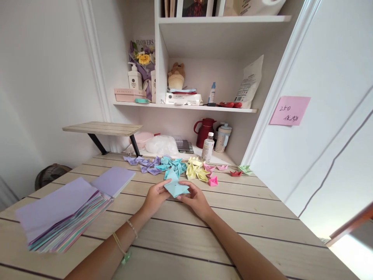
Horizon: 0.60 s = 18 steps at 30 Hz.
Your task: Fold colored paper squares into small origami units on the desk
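Note:
A light blue folded paper piece (176,188) is held up between my two hands over the middle of the table. My left hand (156,198) pinches its left edge. On the opposite side, the thumb and fingers of my right hand (196,200) close on its right corner. Just beyond the piece lie folded paper boats in groups: purple boats (150,166), blue boats (170,165), yellow boats (196,170) and pink boats (213,181). Farther right are a red boat (236,174) and a green boat (245,169).
A tall stack of coloured paper (61,214) lies at the left, with a smaller purple stack (113,181) behind it. At the back stand a small raised wooden shelf (101,128), a plastic bottle (208,147) and a red jug (204,132). A pink note (290,111) is on the right wall.

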Available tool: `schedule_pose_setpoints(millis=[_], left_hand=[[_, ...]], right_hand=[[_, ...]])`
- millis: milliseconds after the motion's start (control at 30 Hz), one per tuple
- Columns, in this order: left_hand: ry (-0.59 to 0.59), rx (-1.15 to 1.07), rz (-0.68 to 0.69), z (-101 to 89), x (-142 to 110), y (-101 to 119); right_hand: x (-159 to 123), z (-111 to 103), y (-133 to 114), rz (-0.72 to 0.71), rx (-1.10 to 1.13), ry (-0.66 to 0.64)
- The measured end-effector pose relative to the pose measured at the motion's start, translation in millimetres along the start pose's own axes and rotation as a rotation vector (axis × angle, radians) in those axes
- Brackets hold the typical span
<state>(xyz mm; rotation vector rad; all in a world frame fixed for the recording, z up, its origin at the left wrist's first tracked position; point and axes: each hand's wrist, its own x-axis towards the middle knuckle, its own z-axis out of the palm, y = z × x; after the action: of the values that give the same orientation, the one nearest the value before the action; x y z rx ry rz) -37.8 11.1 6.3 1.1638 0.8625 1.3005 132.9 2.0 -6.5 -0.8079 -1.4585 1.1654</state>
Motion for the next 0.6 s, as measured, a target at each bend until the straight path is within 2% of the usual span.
schedule_pose_setpoints(millis=[167, 267, 400, 600], left_hand=[[-0.049, 0.046, -0.017, 1.2, -2.5, -1.0], [-0.034, 0.097, -0.019, 1.3, -2.3, -1.8], [0.016, 0.038, -0.009, 1.7, -1.6, -1.7], [-0.036, 0.105, 0.089, -1.0, 0.6, -4.1]], right_hand=[[1.1, -2.6, 3.0, 0.024, -0.022, 0.108], [1.8, -4.3, 4.2, 0.082, -0.006, 0.152], [2.2, -4.1, 3.1, 0.048, 0.067, 0.169], [2.0, -3.6, 0.8, 0.104, 0.131, 0.097]])
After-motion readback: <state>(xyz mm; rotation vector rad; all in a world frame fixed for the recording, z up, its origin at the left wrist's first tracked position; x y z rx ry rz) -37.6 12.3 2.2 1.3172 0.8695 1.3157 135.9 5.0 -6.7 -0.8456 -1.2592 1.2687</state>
